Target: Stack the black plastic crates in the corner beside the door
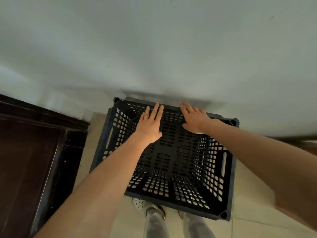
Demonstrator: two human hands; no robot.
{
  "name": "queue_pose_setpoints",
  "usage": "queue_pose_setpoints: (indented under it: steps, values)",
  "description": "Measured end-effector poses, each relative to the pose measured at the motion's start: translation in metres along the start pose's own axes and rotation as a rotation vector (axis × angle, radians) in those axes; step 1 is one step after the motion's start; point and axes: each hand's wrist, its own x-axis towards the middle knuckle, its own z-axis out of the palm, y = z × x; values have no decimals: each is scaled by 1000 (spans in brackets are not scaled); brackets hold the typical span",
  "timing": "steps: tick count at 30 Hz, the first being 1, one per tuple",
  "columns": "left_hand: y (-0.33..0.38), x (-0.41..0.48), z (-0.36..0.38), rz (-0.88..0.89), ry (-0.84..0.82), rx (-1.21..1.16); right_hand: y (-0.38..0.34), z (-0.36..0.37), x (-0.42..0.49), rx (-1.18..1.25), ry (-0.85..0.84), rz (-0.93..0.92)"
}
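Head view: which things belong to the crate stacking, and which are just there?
Job:
black crate, against the wall
left hand and right hand, both flat with fingers straight, at its far rim
dark door to its left, marking the corner

Just there:
pale floor tiles
perforated shoe and grey trouser legs below the crate

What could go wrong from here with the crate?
The left hand and right hand lie flat at the far rim of the crate by the wall; fingers might get pinched there. Neither hand grips, so a push could skew the crate. Its near edge hides part of a shoe; a slip could hit that foot.
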Motion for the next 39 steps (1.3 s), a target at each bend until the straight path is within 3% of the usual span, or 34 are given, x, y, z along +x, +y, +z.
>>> queue_pose_setpoints:
  steps: [5,10,15,23,31,34,39]
  values:
    - [-19,-60,0,-120,207,-140,-29,-29,-27,-68,23,-198]
    - [-31,-143,-17,-350,349,-383,-80,-67,-60,-47,-121,-333]
    - [-45,-234,-25,-546,415,-514,-155,-88,-91,-194,-128,-499]
    - [-41,-403,1,-853,416,-513,-303,-99,-164,-303,-156,-817]
    - [13,-600,92,-1248,525,-653,-449,-26,-291,-477,-163,-1117]
    - [61,-668,142,-1394,604,-701,-481,21,-349,-545,-189,-1252]
    - [163,-770,223,-1614,559,-803,-524,113,-458,-694,-266,-1413]
